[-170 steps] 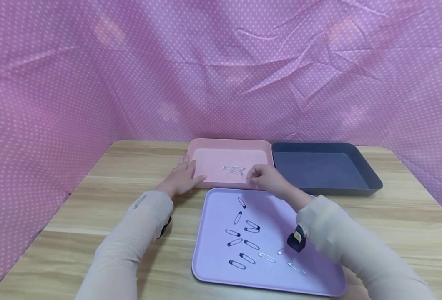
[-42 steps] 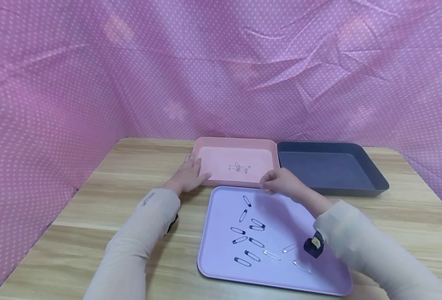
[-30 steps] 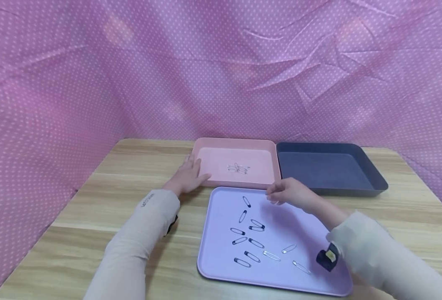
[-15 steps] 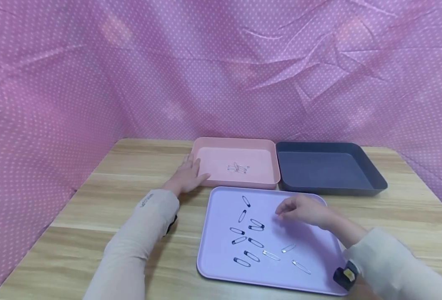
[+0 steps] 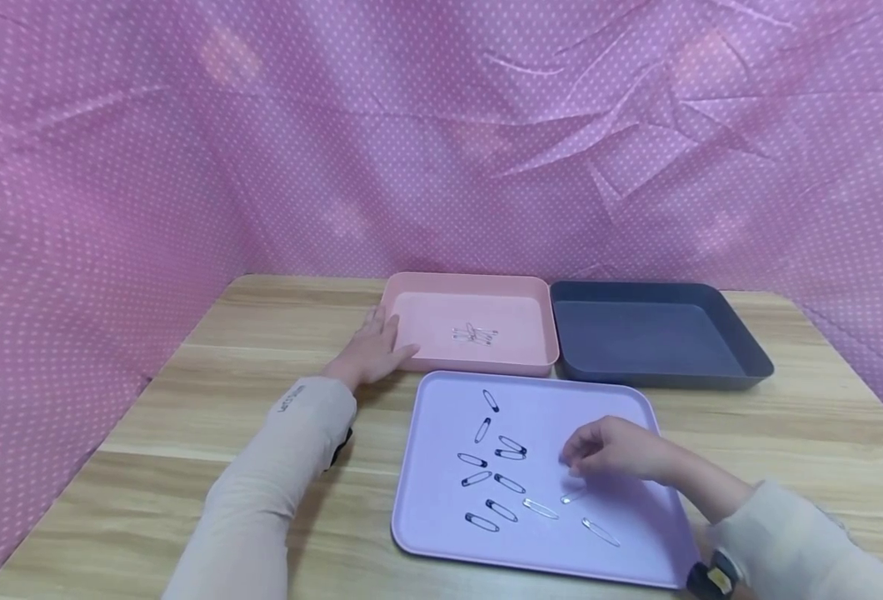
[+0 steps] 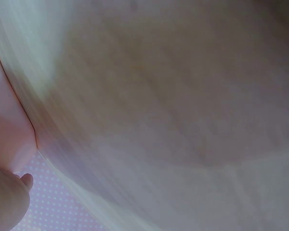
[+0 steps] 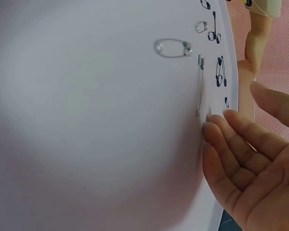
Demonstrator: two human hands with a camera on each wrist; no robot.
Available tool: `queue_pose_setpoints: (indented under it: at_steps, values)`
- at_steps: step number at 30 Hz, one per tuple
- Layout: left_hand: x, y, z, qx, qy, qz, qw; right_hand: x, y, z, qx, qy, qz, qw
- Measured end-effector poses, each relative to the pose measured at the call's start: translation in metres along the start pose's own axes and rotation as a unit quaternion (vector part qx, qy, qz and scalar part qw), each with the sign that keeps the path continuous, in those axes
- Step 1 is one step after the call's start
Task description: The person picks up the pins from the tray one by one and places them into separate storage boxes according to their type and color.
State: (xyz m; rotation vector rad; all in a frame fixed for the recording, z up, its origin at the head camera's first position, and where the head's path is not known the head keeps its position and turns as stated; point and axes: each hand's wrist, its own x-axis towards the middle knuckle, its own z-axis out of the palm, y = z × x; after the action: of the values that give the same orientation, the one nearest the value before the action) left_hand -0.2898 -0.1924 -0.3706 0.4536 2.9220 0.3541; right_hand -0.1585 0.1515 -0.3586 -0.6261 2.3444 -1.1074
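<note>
My left hand (image 5: 372,350) lies with spread, straight fingers on the left side of the pink tray (image 5: 479,285). A small heap of silver safety pins (image 5: 475,335) sits inside that tray. My right hand (image 5: 617,450) hovers over the right part of the lilac tray (image 5: 449,554), fingers loosely bent and thumb apart, holding nothing in the right wrist view. Just below its fingertips lies a silver safety pin (image 5: 572,497), partly hidden by the hand in the head view. Two more silver safety pins (image 5: 541,508) lie closer to me. Several black safety pins (image 5: 501,510) are scattered over the left half.
A dark blue tray (image 5: 651,379) stands against the pink tray's right side, behind the lilac one. All three trays rest on a wooden table (image 5: 187,400). A pink dotted cloth (image 5: 441,167) hangs behind and at the sides.
My right hand has moved from the pink tray's near edge toward me and right, over the lilac tray, its fingers loosening. The left hand has stayed at the pink tray.
</note>
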Motion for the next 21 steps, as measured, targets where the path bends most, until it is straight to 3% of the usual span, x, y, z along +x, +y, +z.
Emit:
queue_pose_setpoints:
  at_steps: [12, 21]
  values:
    - [0.001, 0.002, 0.000, -0.008, -0.002, -0.001, 1.0000, -0.006, 0.001, 0.010, -0.064, -0.002, -0.040, 0.997]
    - [0.001, 0.000, 0.000, -0.010, -0.005, -0.004, 0.9999, -0.005, 0.000, 0.014, -0.081, 0.001, -0.051, 0.995]
